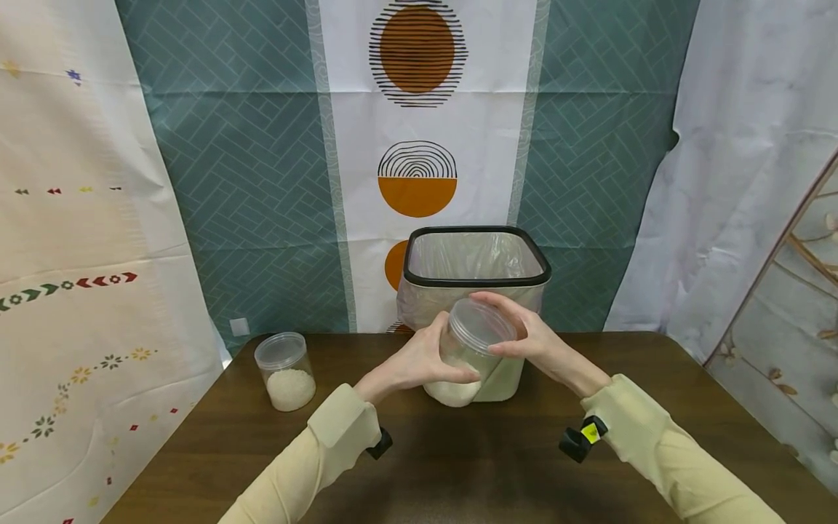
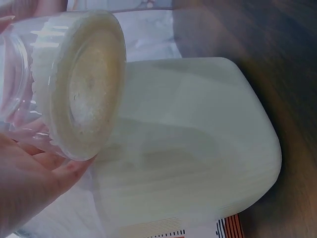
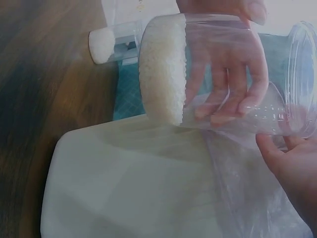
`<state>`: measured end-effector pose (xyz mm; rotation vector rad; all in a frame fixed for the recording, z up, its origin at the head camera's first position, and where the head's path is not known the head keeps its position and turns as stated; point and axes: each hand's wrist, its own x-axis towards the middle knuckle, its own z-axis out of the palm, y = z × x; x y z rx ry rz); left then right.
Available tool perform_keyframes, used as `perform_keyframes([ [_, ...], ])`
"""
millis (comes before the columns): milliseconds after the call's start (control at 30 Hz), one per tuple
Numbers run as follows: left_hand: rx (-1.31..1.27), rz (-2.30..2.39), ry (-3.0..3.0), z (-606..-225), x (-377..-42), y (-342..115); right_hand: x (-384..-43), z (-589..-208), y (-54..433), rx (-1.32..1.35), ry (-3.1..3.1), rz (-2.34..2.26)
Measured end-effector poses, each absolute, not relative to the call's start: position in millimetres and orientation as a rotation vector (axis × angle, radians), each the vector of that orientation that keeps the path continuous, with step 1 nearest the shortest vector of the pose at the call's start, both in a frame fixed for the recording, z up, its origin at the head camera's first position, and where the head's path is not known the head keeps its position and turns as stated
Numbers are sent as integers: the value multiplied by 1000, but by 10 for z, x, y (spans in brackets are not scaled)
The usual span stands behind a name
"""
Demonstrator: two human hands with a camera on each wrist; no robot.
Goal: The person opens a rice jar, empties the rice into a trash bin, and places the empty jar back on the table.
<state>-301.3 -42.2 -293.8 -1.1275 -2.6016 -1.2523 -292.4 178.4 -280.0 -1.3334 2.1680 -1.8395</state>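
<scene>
A clear plastic jar (image 1: 458,356) with a layer of white rice (image 3: 163,72) at its bottom is held up in front of the bin, tilted. My left hand (image 1: 422,358) grips the jar's body, fingers wrapped round its far side and thumb across the front. My right hand (image 1: 533,338) holds the clear lid (image 1: 483,324) at the jar's top, fingers and thumb on opposite sides of the rim. In the left wrist view the jar's round base (image 2: 91,94) hangs clear of the table.
Behind the jar stands a pale waste bin (image 1: 507,378) with a black rim (image 1: 478,282) and a thin plastic liner (image 1: 471,255). A second lidded jar (image 1: 288,375) of rice stands at the left of the dark wooden table (image 1: 419,473). Patterned cloths hang behind and at the sides.
</scene>
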Motion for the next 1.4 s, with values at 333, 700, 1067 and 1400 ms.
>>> perform_keyframes([
  [333, -1191, -1293, -2580, -2912, -3003, -415, -2922, -2745, 1801, -1376, 2154, -1786],
  [700, -1143, -1407, -2523, -2895, -3018, -506, -2924, -2802, 1841, -1380, 2073, -1905],
  [1067, -1146, -1398, -2523, -2906, -3015, -500, -2894, -2834, 1816, -1278, 2117, -1998],
  [1400, -1204, -1431, -2507, -2921, -2997, -482, -2911, -2810, 1788, -1362, 2120, -1897],
])
